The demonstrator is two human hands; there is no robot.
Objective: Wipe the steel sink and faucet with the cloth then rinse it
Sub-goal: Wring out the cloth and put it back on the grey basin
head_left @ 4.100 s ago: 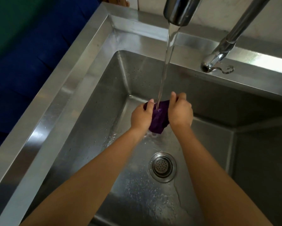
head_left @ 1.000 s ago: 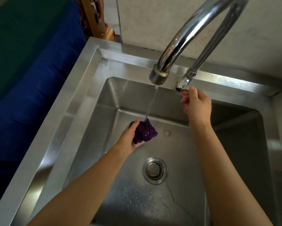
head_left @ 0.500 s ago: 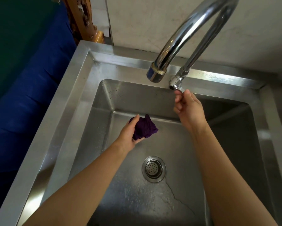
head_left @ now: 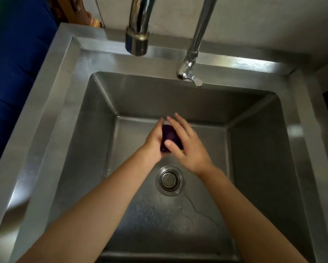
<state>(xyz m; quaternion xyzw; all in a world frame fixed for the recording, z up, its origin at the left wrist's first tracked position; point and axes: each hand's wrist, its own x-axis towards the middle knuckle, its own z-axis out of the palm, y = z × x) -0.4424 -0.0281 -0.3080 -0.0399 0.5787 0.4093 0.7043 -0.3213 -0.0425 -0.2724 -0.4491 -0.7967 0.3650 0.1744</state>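
Pale plaster wall [head_left: 263, 25] is backing a square steel sink [head_left: 296, 149], with something deep blue [head_left: 17, 82] lying along its left side. Over the middle of the basin, a balled-up purple cloth [head_left: 169, 136] is sitting pressed between the person's two palms, above the sink floor and just behind the round drain strainer [head_left: 169, 180]. The left hand [head_left: 153, 143] is cupping the cloth from the left, its grip folded around the bundle. The right hand [head_left: 187, 145] is lying against the cloth from the right, fingers [head_left: 175, 123] stretched out flat and thumb across the front. Both bare forearms are reaching in from the near edge. Wet streaks are shining on the basin floor. Up at the back rim, the curved chrome faucet [head_left: 137, 35] is hanging with its spout over the basin, and its small lever handle [head_left: 190, 77] is sitting to the right.
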